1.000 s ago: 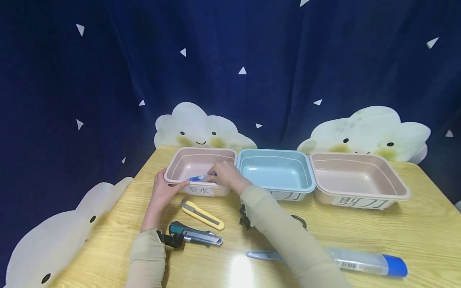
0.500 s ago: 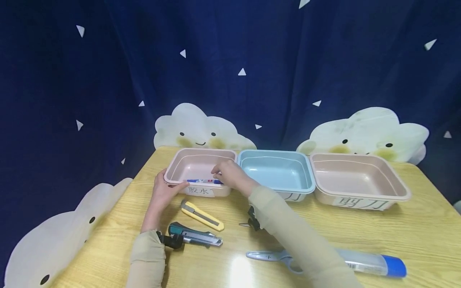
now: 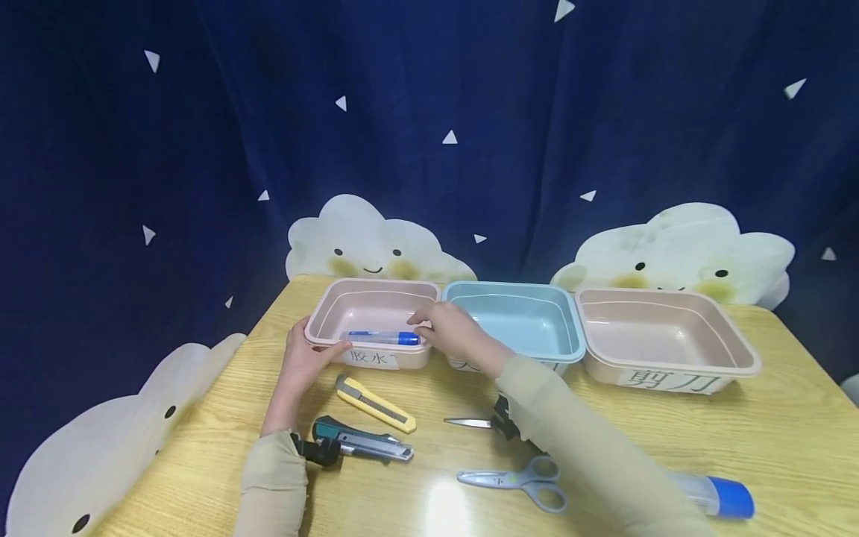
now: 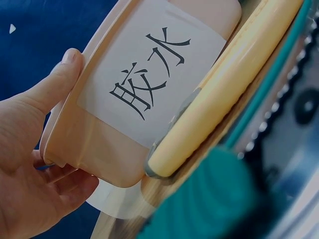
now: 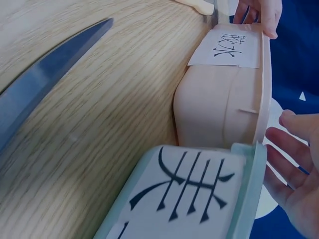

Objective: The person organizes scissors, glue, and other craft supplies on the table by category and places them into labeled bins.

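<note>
My left hand (image 3: 305, 360) grips the front left corner of the left pink bin (image 3: 379, 286), thumb over its rim and fingers round its side, as the left wrist view confirms. Inside that bin, along its front wall, lies a clear glue tube (image 3: 376, 338) with a blue cap. My right hand (image 3: 456, 330) hovers over the edge between this bin and the blue bin (image 3: 515, 286), near the tube's cap. Its fingers are loosely bent and hold nothing. In the right wrist view the right hand (image 5: 299, 172) is beside the bins' rims.
Another pink bin (image 3: 671, 378) stands at the right. In front lie a yellow utility knife (image 3: 376, 403), a green utility knife (image 3: 362, 438), light blue scissors (image 3: 513, 479), a blade tip (image 3: 467, 422) partly behind my right wrist, and a large blue-capped bottle (image 3: 731, 497) partly under my sleeve.
My right hand has let go of the glue tube, which now lies flat in the left pink bin, and has drawn back to the right. My left hand stays on the bin's corner.
</note>
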A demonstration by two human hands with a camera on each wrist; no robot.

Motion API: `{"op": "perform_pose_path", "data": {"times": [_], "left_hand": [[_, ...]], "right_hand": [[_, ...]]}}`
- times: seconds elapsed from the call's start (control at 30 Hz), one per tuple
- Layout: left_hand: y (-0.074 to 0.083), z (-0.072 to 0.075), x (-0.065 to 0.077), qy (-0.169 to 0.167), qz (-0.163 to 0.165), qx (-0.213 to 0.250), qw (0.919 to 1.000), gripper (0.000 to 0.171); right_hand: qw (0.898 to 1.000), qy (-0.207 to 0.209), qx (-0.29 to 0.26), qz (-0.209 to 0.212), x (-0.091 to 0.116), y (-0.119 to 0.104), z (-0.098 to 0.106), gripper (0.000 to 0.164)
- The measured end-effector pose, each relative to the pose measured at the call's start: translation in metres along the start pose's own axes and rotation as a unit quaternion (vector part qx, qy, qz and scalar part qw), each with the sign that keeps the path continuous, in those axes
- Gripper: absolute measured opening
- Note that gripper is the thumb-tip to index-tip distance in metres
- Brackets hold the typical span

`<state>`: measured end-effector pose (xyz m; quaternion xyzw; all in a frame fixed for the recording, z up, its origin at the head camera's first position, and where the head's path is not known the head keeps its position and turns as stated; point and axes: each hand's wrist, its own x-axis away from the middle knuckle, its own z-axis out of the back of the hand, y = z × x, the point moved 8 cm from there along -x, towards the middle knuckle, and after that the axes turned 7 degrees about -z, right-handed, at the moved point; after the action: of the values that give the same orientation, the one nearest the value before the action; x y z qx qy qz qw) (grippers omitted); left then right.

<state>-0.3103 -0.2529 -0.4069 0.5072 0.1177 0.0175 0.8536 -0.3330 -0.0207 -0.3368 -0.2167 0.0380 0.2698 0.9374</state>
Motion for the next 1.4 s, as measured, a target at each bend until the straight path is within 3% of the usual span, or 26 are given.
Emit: {"op": "perform_pose_path", "data": {"times": [0.6,1.1,1.27,1.4], "left_hand": [[-0.001,-0.002,-0.002,-0.003,-0.007,0.007,0.9999,0.1],[-0.006,0.001,-0.002,-0.003,0.007,-0.041,0.9991,0.105],[-0.004,0.001,-0.002,-0.004,0.008,-0.034,0.9994,0.106],[-0.003,0.002,-0.001,-0.002,0.009,-0.032,0.9994,0.105]], "right_hand": [[1.0,0.026,0.001,-0.005,0.035,0.021,0.029,0.025],[0.998,0.05,0.042,0.02,0.071,0.03,0.054,0.028],[0.997,0.052,0.059,0.006,0.088,0.038,0.06,0.03],[0.995,0.072,0.065,0.017,0.102,0.042,0.066,0.03]]}}
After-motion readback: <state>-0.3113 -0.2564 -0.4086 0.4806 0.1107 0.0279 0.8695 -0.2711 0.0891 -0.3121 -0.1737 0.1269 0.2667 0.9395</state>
